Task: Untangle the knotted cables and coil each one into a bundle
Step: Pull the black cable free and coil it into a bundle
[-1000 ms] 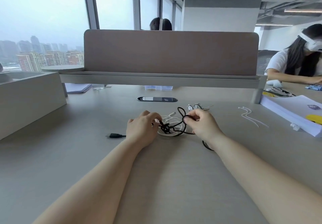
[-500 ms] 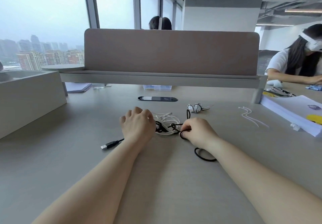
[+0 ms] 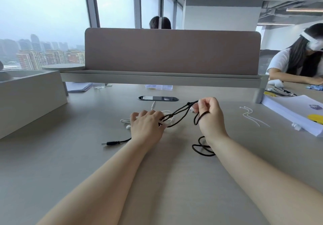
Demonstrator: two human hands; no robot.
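On desk (image 3: 174, 175) | left hand (image 3: 146, 128) grips black cable (image 3: 180, 113) | right hand (image 3: 210, 118) pinches it aloft | white cable (image 3: 125, 120) beneath

Readable text, labels, brands, numbers, signs: none.

Flat white paper stack (image 3: 286, 108), three o'clock: small purple printed mark (image 3: 315, 106) and yellow patch (image 3: 316, 118), both too blurred to read.

Blue patterned packet (image 3: 314, 87), two o'clock: print indistinct.
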